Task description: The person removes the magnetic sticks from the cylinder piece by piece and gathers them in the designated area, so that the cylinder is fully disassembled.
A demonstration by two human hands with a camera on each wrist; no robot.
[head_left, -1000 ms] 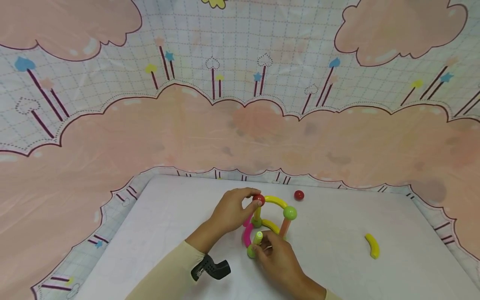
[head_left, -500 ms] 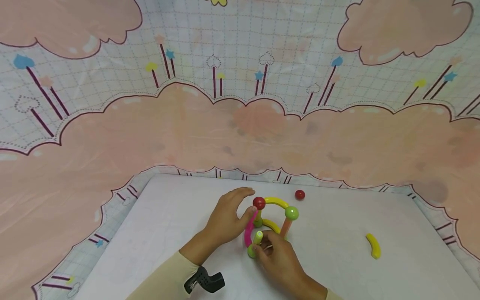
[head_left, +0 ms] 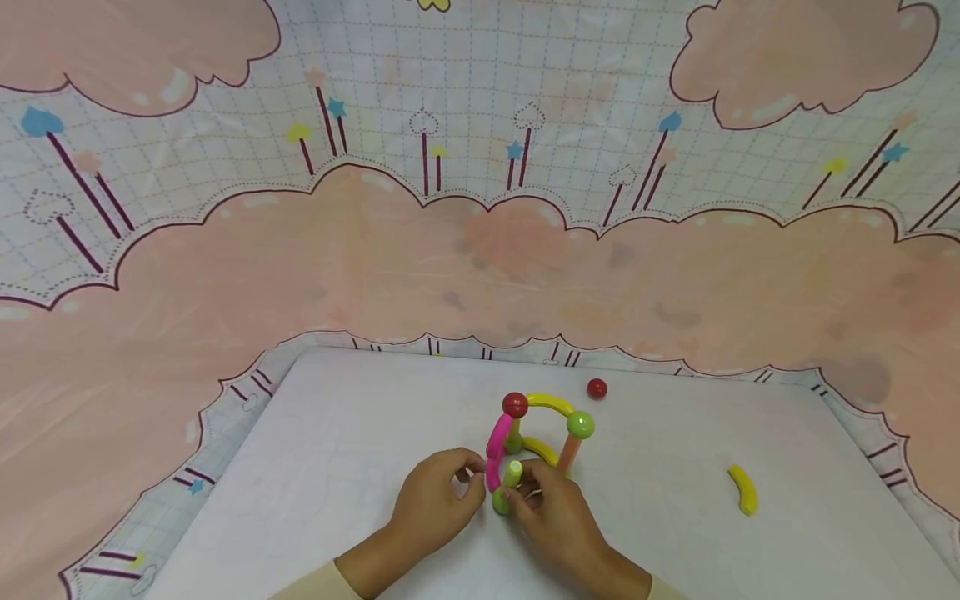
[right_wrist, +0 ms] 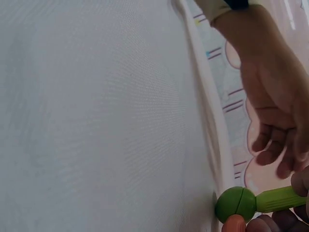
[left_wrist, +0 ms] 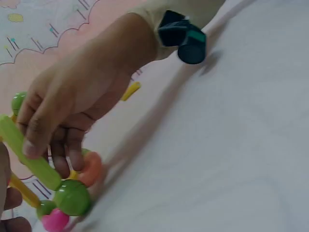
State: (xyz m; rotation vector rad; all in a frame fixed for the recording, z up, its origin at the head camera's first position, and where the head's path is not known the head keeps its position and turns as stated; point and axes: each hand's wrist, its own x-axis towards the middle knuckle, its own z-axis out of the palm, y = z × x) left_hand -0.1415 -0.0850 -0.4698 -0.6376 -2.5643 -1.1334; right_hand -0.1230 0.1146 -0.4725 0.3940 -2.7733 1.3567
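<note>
Peach clouds and a pale grid fill the patterned backdrop (head_left: 480,267), and in front of it comes the white table (head_left: 360,417), seen from the head camera. Near the middle stands the ball-and-stick frame: a red ball (head_left: 515,405) up top, a yellow curved stick (head_left: 551,403) running from it to a green ball (head_left: 580,424), and an orange stick (head_left: 570,454) dropping below that. Pink curved pieces (head_left: 498,436) bend down the left side towards another green ball, the front one (head_left: 501,500). Rising from that front ball is a light green stick (head_left: 513,475), and the right hand (head_left: 558,508) has it, thumb and fingers pinching. Over on the other side, the left hand (head_left: 442,504) is half closed just beside the pink pieces, thumb and forefinger a little apart; whether it touches them, you can't tell from this angle. Behind the frame sits a loose red ball (head_left: 597,388), and well off to the right lies a loose yellow curved piece (head_left: 743,489).

Across to the left wrist, and the light green stick slants down to its green ball, the right hand's thumb laid along it. Fingertips crowd in at the left edge, cut off by the picture.

Right wrist now: stick and ball low in the corner, fingers around the stick, and beyond them the left hand hangs with loosely bent fingers, nothing visible in its grasp.
</note>
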